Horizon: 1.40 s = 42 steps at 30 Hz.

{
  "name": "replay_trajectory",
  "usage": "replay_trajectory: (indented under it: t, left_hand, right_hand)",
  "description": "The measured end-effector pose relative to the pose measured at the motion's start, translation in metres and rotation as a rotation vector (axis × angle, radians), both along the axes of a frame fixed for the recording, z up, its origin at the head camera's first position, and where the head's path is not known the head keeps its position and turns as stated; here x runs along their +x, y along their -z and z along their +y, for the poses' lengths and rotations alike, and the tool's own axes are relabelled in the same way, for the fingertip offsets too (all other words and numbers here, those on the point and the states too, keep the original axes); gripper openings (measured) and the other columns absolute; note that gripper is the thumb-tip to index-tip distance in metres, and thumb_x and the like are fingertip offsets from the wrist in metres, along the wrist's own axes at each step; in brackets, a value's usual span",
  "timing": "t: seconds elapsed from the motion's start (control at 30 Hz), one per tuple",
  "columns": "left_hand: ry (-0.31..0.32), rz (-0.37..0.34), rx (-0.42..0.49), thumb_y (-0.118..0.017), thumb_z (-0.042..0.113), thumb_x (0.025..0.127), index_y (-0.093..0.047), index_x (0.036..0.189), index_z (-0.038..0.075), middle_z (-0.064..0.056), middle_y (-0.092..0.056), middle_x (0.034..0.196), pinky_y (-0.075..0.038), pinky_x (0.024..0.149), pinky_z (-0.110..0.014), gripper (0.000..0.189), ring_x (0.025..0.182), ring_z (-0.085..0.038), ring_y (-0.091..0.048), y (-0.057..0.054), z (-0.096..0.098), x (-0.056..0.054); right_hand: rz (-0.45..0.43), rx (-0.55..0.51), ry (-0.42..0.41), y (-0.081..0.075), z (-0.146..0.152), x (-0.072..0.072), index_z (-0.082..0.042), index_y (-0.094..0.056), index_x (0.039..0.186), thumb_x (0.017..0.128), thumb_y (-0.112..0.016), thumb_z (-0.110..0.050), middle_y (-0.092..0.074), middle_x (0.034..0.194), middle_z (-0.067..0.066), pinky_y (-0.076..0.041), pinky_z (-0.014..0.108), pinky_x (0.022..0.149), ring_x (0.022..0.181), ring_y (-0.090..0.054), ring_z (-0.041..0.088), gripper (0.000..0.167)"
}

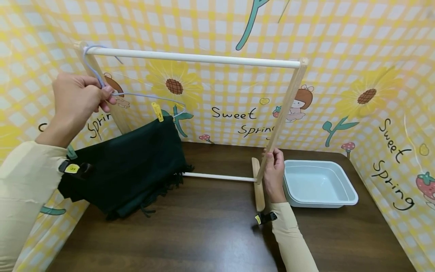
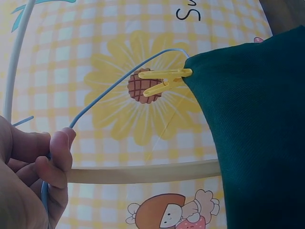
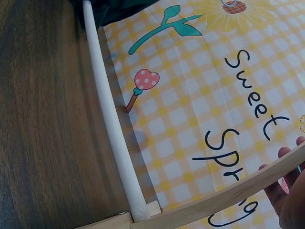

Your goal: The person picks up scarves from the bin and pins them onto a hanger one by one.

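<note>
My left hand pinches a thin blue wire hanger near its neck, its hook looping over the left end of the rack's white top rod. From the hanger droops a dark green fringed scarf. A yellow clothespin bites its upper corner, and a green clothespin shows at the other end beside my left wrist. My right hand grips the rack's right wooden post low down, with fingers wrapped around it in the right wrist view.
A pale blue plastic basin stands on the brown table, just right of my right hand. The rack's lower white rod runs close above the table into a wooden foot. Yellow checked cloth walls the back and sides.
</note>
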State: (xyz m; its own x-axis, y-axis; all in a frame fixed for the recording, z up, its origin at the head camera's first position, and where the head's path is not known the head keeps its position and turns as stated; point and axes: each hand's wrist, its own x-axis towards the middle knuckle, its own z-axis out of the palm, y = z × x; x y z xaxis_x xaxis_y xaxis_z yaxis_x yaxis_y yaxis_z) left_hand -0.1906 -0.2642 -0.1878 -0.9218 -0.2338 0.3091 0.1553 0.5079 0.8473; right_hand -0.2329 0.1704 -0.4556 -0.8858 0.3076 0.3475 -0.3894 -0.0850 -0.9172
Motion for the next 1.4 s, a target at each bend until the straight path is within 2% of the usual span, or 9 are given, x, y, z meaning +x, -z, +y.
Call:
replay_trajectory:
  t: [0.2, 0.4, 0.63, 0.83, 0.93, 1.03, 1.2, 1.3, 1.4]
  left_hand:
    - [-0.005, -0.004, -0.017, -0.066, 0.011, 0.097, -0.078, 0.070, 0.011, 0.010, -0.071, 0.060, -0.050, 0.050, -0.016, 0.030, 0.044, -0.011, -0.063, 0.003, 0.004, -0.005]
    - [-0.007, -0.001, -0.034, -0.066, 0.012, 0.097, -0.079, 0.071, 0.012, 0.012, -0.071, 0.060, -0.053, 0.053, -0.015, 0.028, 0.045, -0.010, -0.064, 0.005, 0.003, -0.006]
    - [0.004, 0.042, -0.079, -0.067, 0.012, 0.097, -0.081, 0.076, 0.014, 0.017, -0.070, 0.061, -0.053, 0.053, -0.013, 0.025, 0.047, -0.005, -0.066, 0.010, 0.005, -0.008]
    - [-0.029, 0.107, -0.180, -0.064, 0.013, 0.098, -0.079, 0.102, -0.003, 0.030, -0.064, 0.062, -0.050, 0.049, -0.012, 0.022, 0.048, 0.003, -0.064, 0.014, 0.012, -0.007]
    - [-0.115, 0.177, -0.317, -0.062, 0.015, 0.098, -0.078, 0.103, -0.006, 0.043, -0.052, 0.058, -0.041, 0.042, -0.012, 0.027, 0.045, 0.015, -0.055, 0.021, 0.014, -0.007]
    - [-0.215, 0.293, -0.457, -0.064, 0.022, 0.098, -0.082, 0.079, 0.003, 0.046, -0.037, 0.048, -0.023, 0.036, -0.017, 0.033, 0.040, 0.023, -0.039, 0.031, 0.016, -0.008]
    - [-0.280, 0.560, -0.521, -0.068, 0.029, 0.098, -0.057, 0.047, 0.007, 0.005, -0.044, 0.039, -0.010, 0.040, -0.018, 0.057, 0.040, 0.025, -0.024, 0.051, 0.021, -0.012]
    - [-0.318, 0.700, -0.504, -0.068, 0.029, 0.098, -0.068, 0.054, 0.007, -0.014, -0.056, 0.047, -0.010, 0.045, -0.013, 0.050, 0.049, 0.030, -0.028, 0.063, 0.026, -0.015]
    - [-0.355, 0.811, -0.444, -0.067, 0.023, 0.098, -0.083, 0.075, 0.008, -0.019, -0.068, 0.059, -0.015, 0.053, -0.004, 0.032, 0.048, 0.010, -0.051, 0.072, 0.034, -0.017]
  right_hand:
    - [-0.007, 0.001, 0.016, -0.002, 0.004, 0.003, -0.003, -0.055, 0.120, 0.107, -0.048, -0.021, -0.063, 0.112, 0.009, -0.048, 0.027, 0.086, 0.106, -0.061, 0.025, 0.024]
    - [0.003, -0.017, 0.009, -0.004, 0.004, 0.005, -0.005, -0.056, 0.118, 0.106, -0.049, -0.021, -0.064, 0.106, -0.005, -0.048, 0.027, 0.086, 0.102, -0.061, 0.017, 0.021]
    - [0.005, -0.023, 0.022, -0.002, 0.006, 0.006, -0.002, -0.055, 0.119, 0.106, -0.049, -0.020, -0.063, 0.105, -0.009, -0.048, 0.029, 0.088, 0.104, -0.060, 0.024, 0.023]
    - [-0.001, -0.028, 0.030, -0.003, 0.008, 0.007, -0.005, -0.055, 0.119, 0.106, -0.050, -0.022, -0.063, 0.109, -0.001, -0.048, 0.027, 0.089, 0.105, -0.061, 0.022, 0.023]
    - [-0.001, -0.025, 0.018, -0.003, 0.009, 0.007, -0.005, -0.055, 0.120, 0.106, -0.050, -0.023, -0.063, 0.109, -0.002, -0.048, 0.026, 0.089, 0.105, -0.061, 0.022, 0.024]
    - [-0.014, 0.003, 0.019, -0.002, 0.011, 0.006, -0.004, -0.054, 0.121, 0.107, -0.049, -0.025, -0.062, 0.107, -0.006, -0.048, 0.028, 0.090, 0.105, -0.061, 0.020, 0.026]
    - [-0.041, 0.043, 0.042, 0.002, 0.016, 0.006, -0.002, -0.053, 0.121, 0.107, -0.048, -0.026, -0.062, 0.105, -0.010, -0.050, 0.031, 0.091, 0.100, -0.062, 0.006, 0.028]
    - [-0.036, 0.048, 0.048, 0.003, 0.018, 0.005, -0.002, -0.054, 0.121, 0.107, -0.048, -0.026, -0.062, 0.105, -0.010, -0.050, 0.033, 0.092, 0.099, -0.061, 0.004, 0.028]
    - [-0.041, 0.053, 0.044, 0.004, 0.021, 0.002, -0.002, -0.053, 0.121, 0.107, -0.048, -0.026, -0.063, 0.106, -0.011, -0.050, 0.034, 0.093, 0.100, -0.062, 0.006, 0.029]
